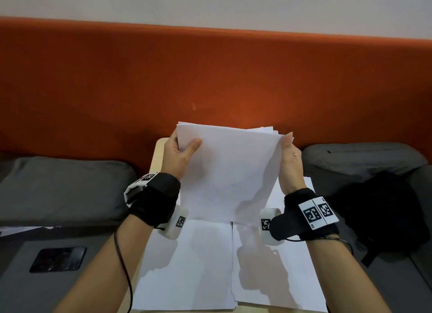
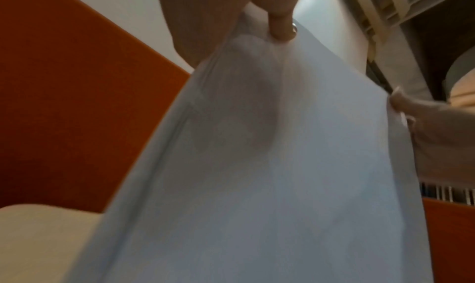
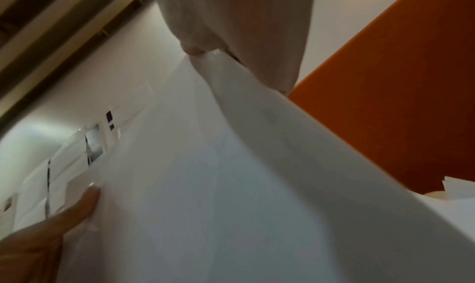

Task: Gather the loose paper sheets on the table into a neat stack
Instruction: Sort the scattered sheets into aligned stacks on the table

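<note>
Head view: left hand [image 1: 178,154] and right hand [image 1: 290,159] each grip the paper stack [image 1: 228,172], seemingly upright.

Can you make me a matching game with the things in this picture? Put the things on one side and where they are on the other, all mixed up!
Things:
1. bundle of paper sheets
2. black phone
3. black bag
4. loose sheets

Places:
A. lying flat on the table
B. on the grey seat at the person's right
C. held up between the left hand and the right hand
D. on the grey surface at the person's left

Pairs: 1-C, 2-D, 3-B, 4-A
</note>
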A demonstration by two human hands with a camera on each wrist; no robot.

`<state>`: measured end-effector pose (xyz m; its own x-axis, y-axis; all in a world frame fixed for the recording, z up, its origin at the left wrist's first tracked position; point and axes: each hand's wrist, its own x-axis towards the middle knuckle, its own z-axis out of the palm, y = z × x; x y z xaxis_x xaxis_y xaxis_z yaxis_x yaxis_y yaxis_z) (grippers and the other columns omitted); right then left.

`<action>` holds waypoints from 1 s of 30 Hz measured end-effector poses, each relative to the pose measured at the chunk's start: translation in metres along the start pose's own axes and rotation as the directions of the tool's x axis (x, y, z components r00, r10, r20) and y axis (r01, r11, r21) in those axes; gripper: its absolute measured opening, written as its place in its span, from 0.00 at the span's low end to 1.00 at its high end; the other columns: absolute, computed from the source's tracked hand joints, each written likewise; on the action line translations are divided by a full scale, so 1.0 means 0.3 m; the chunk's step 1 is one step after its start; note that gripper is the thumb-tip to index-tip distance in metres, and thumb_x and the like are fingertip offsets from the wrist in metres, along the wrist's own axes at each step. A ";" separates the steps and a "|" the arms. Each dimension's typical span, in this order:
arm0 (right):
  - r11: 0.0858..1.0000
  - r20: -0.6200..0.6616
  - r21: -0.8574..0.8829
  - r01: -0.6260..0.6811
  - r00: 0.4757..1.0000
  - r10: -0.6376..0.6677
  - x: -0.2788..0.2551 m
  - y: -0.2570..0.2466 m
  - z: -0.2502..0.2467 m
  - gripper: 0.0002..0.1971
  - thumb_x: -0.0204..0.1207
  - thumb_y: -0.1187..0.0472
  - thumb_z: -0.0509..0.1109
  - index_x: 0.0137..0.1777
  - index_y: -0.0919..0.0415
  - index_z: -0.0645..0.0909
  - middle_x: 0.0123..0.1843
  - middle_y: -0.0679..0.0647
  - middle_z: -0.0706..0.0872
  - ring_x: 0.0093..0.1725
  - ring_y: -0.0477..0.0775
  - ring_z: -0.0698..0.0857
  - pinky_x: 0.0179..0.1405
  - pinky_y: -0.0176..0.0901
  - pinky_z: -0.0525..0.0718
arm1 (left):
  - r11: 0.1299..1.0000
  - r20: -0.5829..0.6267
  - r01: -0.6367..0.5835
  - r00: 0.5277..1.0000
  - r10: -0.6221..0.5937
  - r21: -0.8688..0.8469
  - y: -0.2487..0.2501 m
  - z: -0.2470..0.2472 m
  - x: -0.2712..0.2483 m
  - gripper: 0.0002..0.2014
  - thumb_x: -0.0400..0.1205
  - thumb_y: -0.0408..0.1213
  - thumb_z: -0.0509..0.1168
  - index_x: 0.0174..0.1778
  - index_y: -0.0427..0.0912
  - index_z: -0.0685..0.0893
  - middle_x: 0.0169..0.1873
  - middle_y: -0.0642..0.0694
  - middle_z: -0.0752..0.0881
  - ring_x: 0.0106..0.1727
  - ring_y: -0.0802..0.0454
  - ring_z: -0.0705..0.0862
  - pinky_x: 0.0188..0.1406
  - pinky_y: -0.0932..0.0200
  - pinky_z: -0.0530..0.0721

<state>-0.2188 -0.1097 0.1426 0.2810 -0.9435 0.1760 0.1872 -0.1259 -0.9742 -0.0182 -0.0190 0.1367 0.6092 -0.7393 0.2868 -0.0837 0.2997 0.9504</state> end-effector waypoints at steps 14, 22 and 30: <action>0.943 0.053 -0.205 -0.262 0.959 0.278 -0.101 0.193 -0.058 0.09 0.78 0.61 0.68 0.56 0.62 0.83 0.49 0.52 0.89 0.48 0.52 0.87 0.50 0.40 0.85 | 0.998 0.006 0.061 0.998 -0.061 -0.009 -0.003 -0.005 -0.006 0.08 0.81 0.26 0.63 0.43 0.43 0.81 0.30 0.63 0.89 0.33 0.67 0.86 0.37 0.70 0.83; 0.914 -0.022 -0.236 -0.329 0.942 0.334 -0.127 0.247 -0.067 0.07 0.75 0.67 0.71 0.52 0.65 0.81 0.48 0.58 0.87 0.46 0.57 0.85 0.39 0.33 0.83 | 0.988 0.057 0.109 0.992 -0.116 0.108 -0.105 -0.002 -0.088 0.08 0.82 0.25 0.60 0.55 0.37 0.77 0.44 0.50 0.85 0.38 0.71 0.85 0.41 0.69 0.84; 0.883 0.031 -0.329 -0.335 0.931 0.364 -0.130 0.272 -0.099 0.09 0.76 0.69 0.71 0.54 0.60 0.78 0.50 0.56 0.85 0.47 0.53 0.84 0.45 0.32 0.82 | 0.962 0.219 0.188 0.948 -0.231 0.198 -0.181 -0.027 -0.070 0.14 0.82 0.27 0.61 0.64 0.37 0.75 0.55 0.48 0.83 0.51 0.62 0.84 0.55 0.65 0.81</action>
<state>-0.2423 -0.0923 0.0521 0.3591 -0.9144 -0.1869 -0.2381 0.1038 -0.9657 -0.0200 -0.0147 0.0781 0.4239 -0.9023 0.0791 -0.1219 0.0297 0.9921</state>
